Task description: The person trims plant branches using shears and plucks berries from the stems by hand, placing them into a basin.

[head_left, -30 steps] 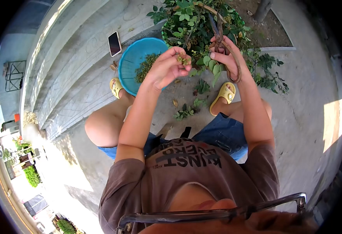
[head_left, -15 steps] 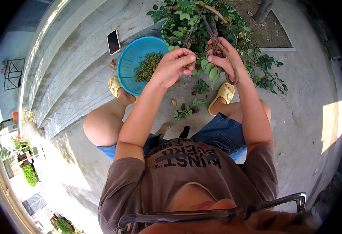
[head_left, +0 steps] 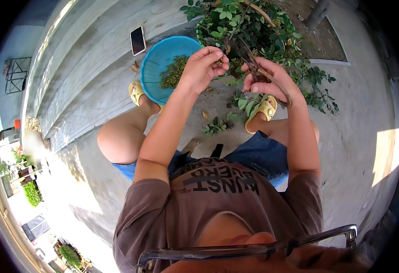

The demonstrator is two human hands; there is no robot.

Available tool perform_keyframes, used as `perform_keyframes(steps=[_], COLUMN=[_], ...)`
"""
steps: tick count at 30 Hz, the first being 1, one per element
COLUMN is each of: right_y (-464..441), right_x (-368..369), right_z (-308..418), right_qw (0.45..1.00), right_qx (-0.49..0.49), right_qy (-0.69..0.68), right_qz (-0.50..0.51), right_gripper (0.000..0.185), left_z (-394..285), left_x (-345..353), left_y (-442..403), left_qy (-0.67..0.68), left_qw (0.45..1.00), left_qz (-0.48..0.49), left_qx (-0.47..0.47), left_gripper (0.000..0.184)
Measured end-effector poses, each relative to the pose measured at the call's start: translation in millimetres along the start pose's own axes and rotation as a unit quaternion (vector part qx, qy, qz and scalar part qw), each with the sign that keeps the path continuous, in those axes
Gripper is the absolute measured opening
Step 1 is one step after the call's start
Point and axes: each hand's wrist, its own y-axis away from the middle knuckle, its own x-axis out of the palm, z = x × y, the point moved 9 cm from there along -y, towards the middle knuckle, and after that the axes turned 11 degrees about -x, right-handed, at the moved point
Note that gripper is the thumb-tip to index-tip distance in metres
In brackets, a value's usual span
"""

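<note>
Currently pinching a small greenish cluster [head_left: 219, 63] (mostly hidden by the fingers) in the left hand [head_left: 204, 68], seen partly over the right side of a blue basin [head_left: 150, 68]. Grasping dark, rusty-looking shears [head_left: 257, 70] in the right hand [head_left: 274, 82], with fingers curled about the handles and blades pointing away from the body. Facing leafy branches [head_left: 231, 20] piled in a green-rimmed basket [head_left: 292, 26] just beyond both hands. Close, too, to a loose heap of small green sprigs [head_left: 174, 72] inside the basin, and to a phone [head_left: 138, 41] lying beside it on a concrete step [head_left: 86, 68]. Wearing yellow slippers [head_left: 136, 91], with feet set apart.
</note>
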Motion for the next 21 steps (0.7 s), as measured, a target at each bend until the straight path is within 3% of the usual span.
perform_keyframes(steps=[2, 11, 15, 17, 21], right_y=[-1.5, -8.8, -9.3, -8.7, -10.8], right_x=[0.4, -17.4, -10.7, -3.1, -1.7], right_z=[-2.6, 4.0, -1.1, 6.1, 1.4], right_qw=[1.0, 0.96, 0.945, 0.929, 0.922], right_qx=[-0.019, -0.199, -0.22, -0.234, -0.207], right_qy=[-0.003, 0.021, 0.082, 0.177, 0.216], right_qz=[-0.007, -0.198, -0.228, -0.226, -0.247], right_gripper=[0.049, 0.046, 0.049, 0.053, 0.051], left_z=[10.9, 10.7, 12.9, 14.6, 25.1], left_x=[0.3, 27.8, 33.5, 34.9, 35.8], left_y=[-3.4, 6.3, 4.8, 6.4, 3.4], left_qy=[0.113, 0.173, 0.188, 0.174, 0.169], left_qw=[0.992, 0.98, 0.977, 0.982, 0.985], left_qz=[0.041, 0.076, 0.088, 0.06, 0.031], left_qx=[-0.046, -0.065, -0.038, -0.033, -0.021], left_gripper=[0.008, 0.01, 0.011, 0.009, 0.008])
